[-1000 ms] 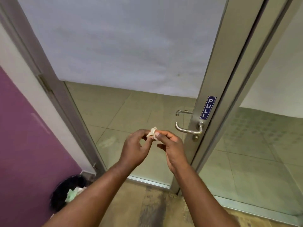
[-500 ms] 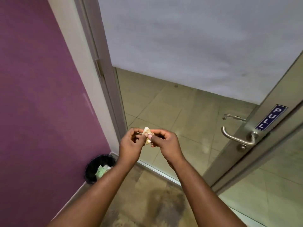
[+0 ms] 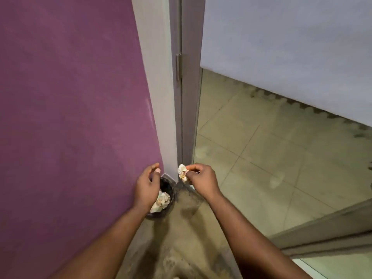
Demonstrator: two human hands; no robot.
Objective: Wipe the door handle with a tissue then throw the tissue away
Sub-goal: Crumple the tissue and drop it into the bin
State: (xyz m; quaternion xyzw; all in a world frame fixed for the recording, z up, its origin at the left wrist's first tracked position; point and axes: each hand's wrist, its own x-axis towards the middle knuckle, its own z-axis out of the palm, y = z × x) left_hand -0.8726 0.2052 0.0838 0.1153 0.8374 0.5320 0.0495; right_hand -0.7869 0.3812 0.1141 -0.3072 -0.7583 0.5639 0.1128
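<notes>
A crumpled white tissue (image 3: 182, 174) is pinched in the fingertips of my right hand (image 3: 201, 180), in front of the door frame's foot. My left hand (image 3: 148, 187) is apart from the tissue, fingers loosely spread, holding nothing. It hovers over a small black waste bin (image 3: 168, 190) on the floor against the purple wall, and partly hides it. The bin holds crumpled paper (image 3: 162, 201). The door handle is out of view.
A purple wall (image 3: 70, 117) fills the left. The grey door frame with a hinge (image 3: 179, 66) rises in the middle. The glass door (image 3: 281, 137), frosted above, stands to the right, its lower rail (image 3: 322, 234) at bottom right. Stained concrete floor lies below.
The view has swung left, so the handle and PULL sign left the frame. My left hand let go of the tissue and moved over the bin; my right hand keeps the tissue.
</notes>
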